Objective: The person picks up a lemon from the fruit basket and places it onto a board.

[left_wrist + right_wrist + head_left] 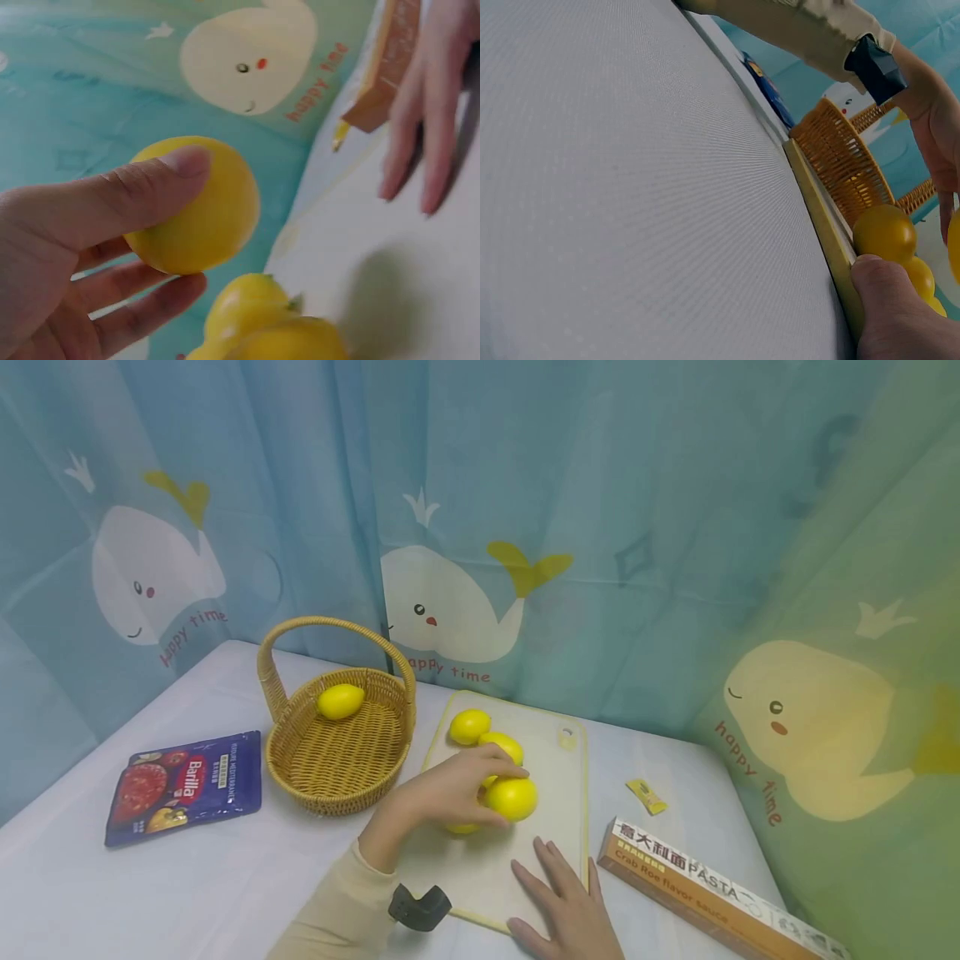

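My left hand grips a yellow lemon between thumb and fingers, above the pale cutting board. In the left wrist view the thumb lies across this lemon, with other lemons below it. On the board, one lemon lies toward the far edge and another lemon sits right beside it. More yellow fruit is partly hidden under the left hand. With fingers spread, my right hand rests on the near right part of the board; its thumb is at the board's edge.
Left of the board stands a wicker basket with a tall handle and one lemon inside. A blue Barilla pouch lies farther left. To the right are a small yellow packet and a long pasta box. A curtain hangs behind.
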A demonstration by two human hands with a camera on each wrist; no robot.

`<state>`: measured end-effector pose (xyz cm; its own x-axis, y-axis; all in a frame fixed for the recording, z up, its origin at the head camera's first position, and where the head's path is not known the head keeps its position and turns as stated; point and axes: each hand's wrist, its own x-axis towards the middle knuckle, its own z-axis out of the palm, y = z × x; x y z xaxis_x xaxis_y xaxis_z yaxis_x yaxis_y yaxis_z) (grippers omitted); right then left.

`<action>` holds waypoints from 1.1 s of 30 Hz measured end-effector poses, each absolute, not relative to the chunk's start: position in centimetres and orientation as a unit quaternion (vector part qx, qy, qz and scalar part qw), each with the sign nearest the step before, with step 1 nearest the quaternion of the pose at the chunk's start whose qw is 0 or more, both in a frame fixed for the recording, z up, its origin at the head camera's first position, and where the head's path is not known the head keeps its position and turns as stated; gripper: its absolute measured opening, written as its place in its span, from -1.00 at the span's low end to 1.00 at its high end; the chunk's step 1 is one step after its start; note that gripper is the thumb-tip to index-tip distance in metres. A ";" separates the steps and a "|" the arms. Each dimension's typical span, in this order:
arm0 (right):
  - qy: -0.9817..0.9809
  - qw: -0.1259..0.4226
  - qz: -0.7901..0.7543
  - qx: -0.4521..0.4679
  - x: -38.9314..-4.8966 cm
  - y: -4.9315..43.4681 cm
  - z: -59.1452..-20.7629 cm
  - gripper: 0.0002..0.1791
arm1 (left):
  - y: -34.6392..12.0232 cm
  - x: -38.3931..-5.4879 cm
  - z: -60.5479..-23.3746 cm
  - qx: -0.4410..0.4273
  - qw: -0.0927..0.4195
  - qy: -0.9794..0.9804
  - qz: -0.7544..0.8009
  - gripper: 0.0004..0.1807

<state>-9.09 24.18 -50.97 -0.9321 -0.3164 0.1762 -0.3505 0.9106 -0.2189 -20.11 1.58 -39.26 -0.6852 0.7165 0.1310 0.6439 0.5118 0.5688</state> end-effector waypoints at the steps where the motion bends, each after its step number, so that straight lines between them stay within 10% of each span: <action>1: -0.975 0.071 0.125 0.172 -9.1 24.2 -51.0 -0.36 | 1.8 -20.1 -39.4 0.393 0.057 0.869 0.296 -0.33; 33: -0.976 0.058 0.127 0.168 -9.2 24.2 -50.8 -0.34 | 4.5 -19.2 -41.8 0.378 0.051 0.909 0.167 -0.39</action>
